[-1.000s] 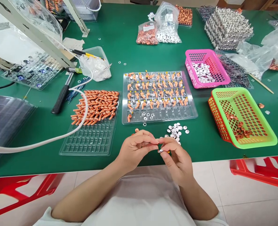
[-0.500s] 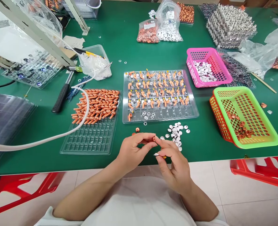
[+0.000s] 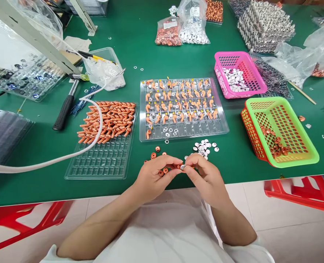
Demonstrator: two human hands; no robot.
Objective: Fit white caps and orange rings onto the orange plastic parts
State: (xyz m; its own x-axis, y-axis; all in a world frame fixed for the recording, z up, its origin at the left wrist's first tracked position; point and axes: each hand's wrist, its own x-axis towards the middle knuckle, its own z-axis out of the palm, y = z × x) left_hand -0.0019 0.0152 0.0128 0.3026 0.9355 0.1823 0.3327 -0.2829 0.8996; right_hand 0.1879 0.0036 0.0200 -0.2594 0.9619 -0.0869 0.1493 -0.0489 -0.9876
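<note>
My left hand [image 3: 153,177] and my right hand [image 3: 207,179] meet at the near edge of the green table [image 3: 41,146]. Both are closed in a pinch. Together their fingertips hold a small orange piece [image 3: 179,166] with a small silver disc [image 3: 183,167] pressed against it. Loose orange rings [image 3: 154,155] lie just beyond my left hand. A small pile of silver discs [image 3: 204,147] lies beyond my right hand. Further back stands a clear tray [image 3: 222,128] with rows of orange curved parts.
Another clear tray [image 3: 101,166] at the left carries a heap of orange tubes, with a white hose [image 3: 41,162] across it. A hammer [image 3: 64,109] lies further left. A green basket [image 3: 301,153] and a pink basket [image 3: 244,58] sit right. Bags of parts stand at the back.
The silver disc, held lower in my right fingers before, has come up against the orange piece at the fingertips. The view has shifted slightly; more loose orange rings show by my left hand.
</note>
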